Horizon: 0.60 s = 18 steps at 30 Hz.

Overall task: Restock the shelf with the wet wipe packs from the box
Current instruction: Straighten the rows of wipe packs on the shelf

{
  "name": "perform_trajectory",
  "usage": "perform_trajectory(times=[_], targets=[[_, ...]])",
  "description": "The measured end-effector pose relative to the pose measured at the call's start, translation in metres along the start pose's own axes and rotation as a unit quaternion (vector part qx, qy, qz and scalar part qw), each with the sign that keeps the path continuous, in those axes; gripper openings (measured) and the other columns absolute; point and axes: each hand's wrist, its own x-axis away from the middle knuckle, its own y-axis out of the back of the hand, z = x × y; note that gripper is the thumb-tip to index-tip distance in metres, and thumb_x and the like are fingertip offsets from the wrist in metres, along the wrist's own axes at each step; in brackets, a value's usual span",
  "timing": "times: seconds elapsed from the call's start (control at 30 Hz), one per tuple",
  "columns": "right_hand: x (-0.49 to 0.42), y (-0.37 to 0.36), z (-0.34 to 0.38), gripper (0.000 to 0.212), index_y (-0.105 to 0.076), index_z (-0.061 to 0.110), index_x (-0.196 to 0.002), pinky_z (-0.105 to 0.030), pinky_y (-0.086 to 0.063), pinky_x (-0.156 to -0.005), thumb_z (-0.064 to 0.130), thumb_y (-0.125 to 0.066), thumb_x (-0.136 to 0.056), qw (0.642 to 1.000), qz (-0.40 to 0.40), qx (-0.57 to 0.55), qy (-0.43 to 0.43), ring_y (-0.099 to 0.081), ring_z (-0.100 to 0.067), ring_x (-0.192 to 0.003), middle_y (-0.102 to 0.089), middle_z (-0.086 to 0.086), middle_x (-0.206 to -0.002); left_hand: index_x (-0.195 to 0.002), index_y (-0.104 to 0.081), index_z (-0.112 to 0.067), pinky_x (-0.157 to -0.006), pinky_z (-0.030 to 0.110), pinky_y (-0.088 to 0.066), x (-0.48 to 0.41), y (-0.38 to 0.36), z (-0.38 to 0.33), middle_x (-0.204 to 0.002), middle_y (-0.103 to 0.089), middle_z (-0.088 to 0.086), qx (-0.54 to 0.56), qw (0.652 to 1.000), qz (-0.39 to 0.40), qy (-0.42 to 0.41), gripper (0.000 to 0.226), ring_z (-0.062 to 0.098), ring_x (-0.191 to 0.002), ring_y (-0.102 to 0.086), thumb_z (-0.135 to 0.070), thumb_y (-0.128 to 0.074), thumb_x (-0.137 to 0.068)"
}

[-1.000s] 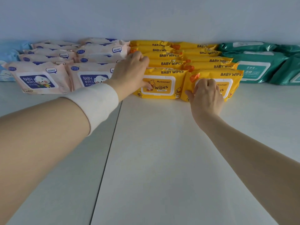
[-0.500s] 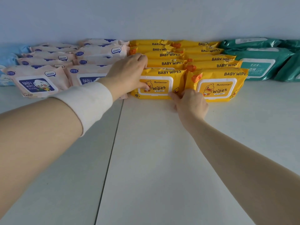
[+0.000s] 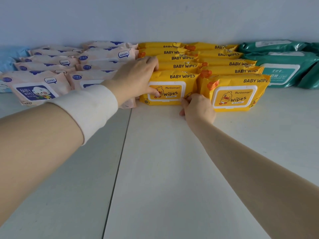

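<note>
Your left grip (image 3: 136,78) clasps the front yellow pack (image 3: 179,77), fingers over its top edge and thumb on its label. Your right grip (image 3: 198,109) pinches that pack's lower right corner. A second yellow pack (image 3: 238,94) stands just right of it. Pink packs (image 3: 34,87) lie to its left and green packs (image 3: 279,73) further right, all on the white shelf (image 3: 172,169).

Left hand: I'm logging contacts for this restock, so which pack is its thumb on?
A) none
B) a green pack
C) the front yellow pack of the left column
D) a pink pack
C: the left hand grips the front-left yellow pack, thumb on its duck label; the pink packs lie further left, the green packs far to the right.
</note>
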Motion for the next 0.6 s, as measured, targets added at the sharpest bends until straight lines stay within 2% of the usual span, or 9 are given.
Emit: perform_trajectory(times=[0.13,0.4,0.5,0.6], targets=[[-0.003,0.001,0.002,0.036,-0.069,0.016,-0.092,-0.027,-0.046,-0.068,0.048,-0.052,-0.089,1.000,0.011,0.003,-0.004,-0.066,-0.023,-0.088,-0.073,-0.002,-0.086,-0.114,-0.044,-0.017,-0.078,0.037,-0.043,-0.001,0.005,0.009,-0.134,-0.049,0.006,0.010,0.999,0.026,-0.022,0.069,0.028,-0.115,-0.051,-0.051,-0.076,-0.063],[-0.010,-0.003,0.008,0.037,-0.069,0.016,-0.095,-0.026,-0.040,-0.063,0.048,-0.052,-0.089,0.999,0.007,0.031,-0.020,-0.066,-0.023,-0.087,-0.073,-0.003,-0.087,-0.115,-0.045,-0.015,-0.074,0.036,-0.042,-0.005,0.001,0.011,-0.128,-0.050,0.007,-0.005,0.999,-0.006,-0.037,0.066,0.027,-0.115,-0.049,-0.048,-0.074,-0.066],[-0.006,0.003,0.012,0.036,-0.068,0.014,-0.102,-0.028,-0.046,-0.069,0.043,-0.050,-0.093,0.999,0.033,0.037,-0.017,-0.066,-0.024,-0.092,-0.072,-0.005,-0.095,-0.116,-0.044,-0.013,-0.071,0.034,-0.039,-0.002,0.005,0.004,-0.124,-0.052,0.010,-0.034,0.999,-0.003,-0.033,0.067,0.029,-0.109,-0.052,-0.046,-0.075,-0.067],[0.005,0.015,0.018,0.031,-0.064,0.011,-0.110,-0.032,-0.049,-0.074,0.034,-0.051,-0.094,0.993,0.087,0.080,0.019,-0.064,-0.025,-0.098,-0.068,-0.007,-0.105,-0.119,-0.041,-0.010,-0.078,0.037,-0.042,0.004,0.014,-0.011,-0.123,-0.052,0.012,-0.082,0.996,0.003,-0.023,0.069,0.029,-0.107,-0.053,-0.043,-0.075,-0.069]])
